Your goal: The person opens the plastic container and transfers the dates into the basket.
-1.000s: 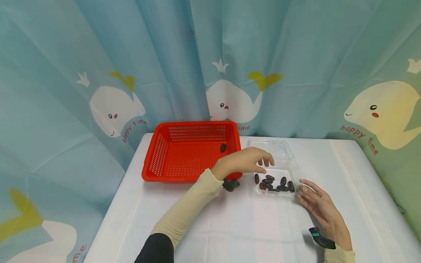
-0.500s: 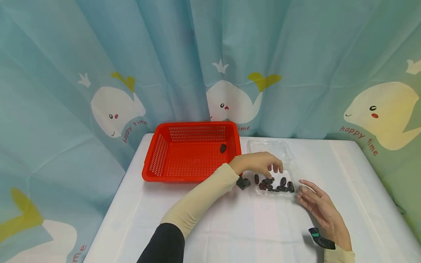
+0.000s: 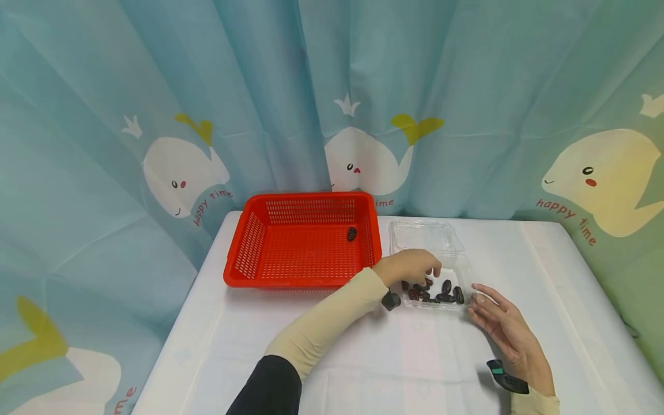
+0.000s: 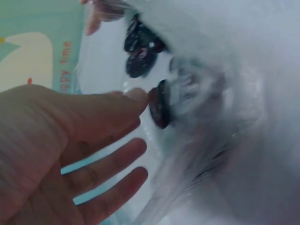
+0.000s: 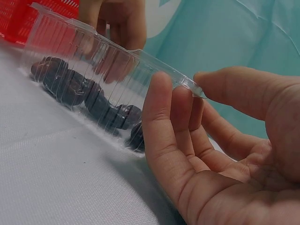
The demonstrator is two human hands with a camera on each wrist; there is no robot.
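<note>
One date (image 3: 351, 234) sits in the red basket (image 3: 303, 280) in the head view, several in one clear clamshell (image 3: 424, 237). Left wrist alone shows the left hand (image 4: 54, 136) touching one of these dates (image 4: 160, 105) with its thumb, pinch uncertain; right wrist, the right hand (image 5: 234, 173) pinching the clamshell's rim.

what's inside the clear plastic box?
Dark date-like fruits lie in the clear plastic box, mostly toward its near side. Whatever sits directly under the left hand's grip is covered in the head view, so no full count.
</note>
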